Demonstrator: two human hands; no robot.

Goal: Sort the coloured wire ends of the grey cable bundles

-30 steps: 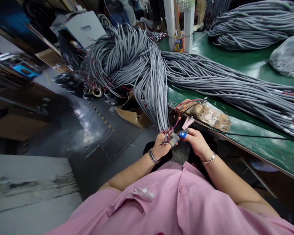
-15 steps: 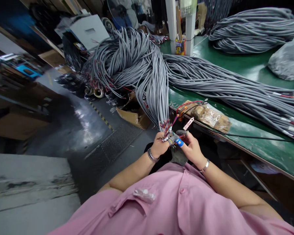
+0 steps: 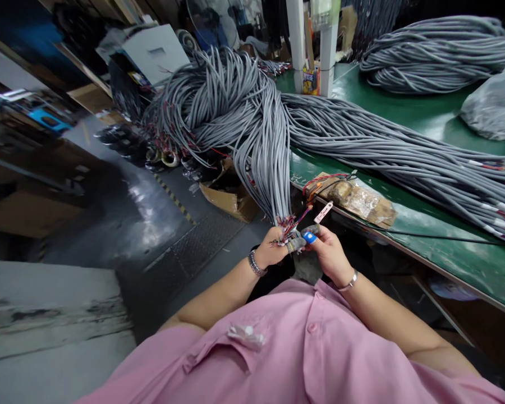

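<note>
A thick bundle of grey cables [image 3: 265, 146] hangs off the edge of the green table [image 3: 467, 258], its stripped ends showing thin red and coloured wires [image 3: 287, 225]. My left hand [image 3: 273, 249] is closed around those cable ends, its fingertips wrapped in grey tape. My right hand [image 3: 328, 252] is pinched right beside it, holding a small blue piece [image 3: 308, 237] and a thin wire against the ends. Both wrists wear bracelets.
More grey cable [image 3: 404, 151] stretches across the table to the right, and a second coil [image 3: 433, 50] lies at the back. A taped brown block [image 3: 357, 199] sits at the table edge. A cardboard box [image 3: 227, 196] stands on the floor below. White posts [image 3: 294, 39] rise behind.
Both hands stay together at the cable ends. The right hand's fingers shifted slightly, dipping and coming back up against the wires; the view barely moved.
</note>
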